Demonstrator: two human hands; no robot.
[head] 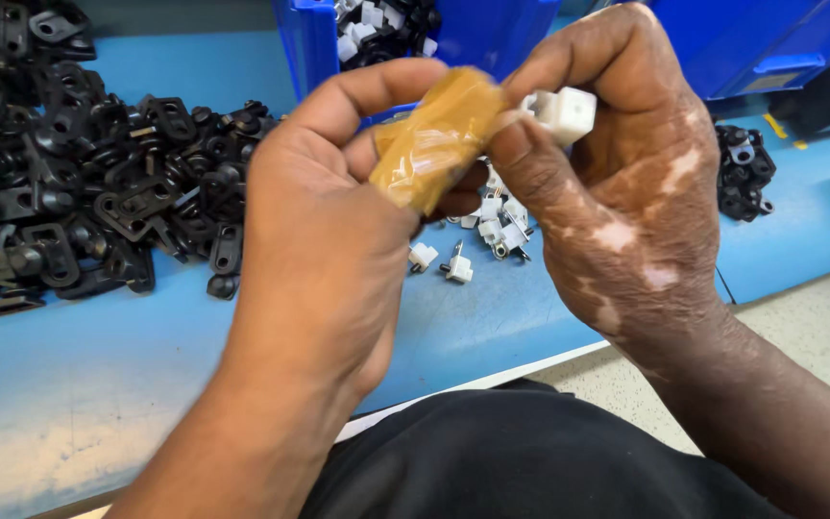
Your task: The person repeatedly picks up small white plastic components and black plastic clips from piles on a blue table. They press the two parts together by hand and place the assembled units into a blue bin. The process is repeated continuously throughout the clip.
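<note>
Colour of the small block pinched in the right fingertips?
White. The small plastic block sits between the right hand fingertips, clearest in the head view, beside the left hand.

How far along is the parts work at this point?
Done: nothing finished is clearly identifiable. In hand: the right hand pinches a small white part; the left hand, one finger wrapped in tan tape, meets it. Left: a big pile of black brackets and loose white parts on the blue table.

left hand (324,207): centre of the frame, back toward the camera, thumb stretched up and right, fingers curled in a pinch
left forearm: rises from the lower left edge
right hand (617,183): upper right of centre, fingers bent and pinched toward the left hand
right forearm: enters from the lower right corner
</note>
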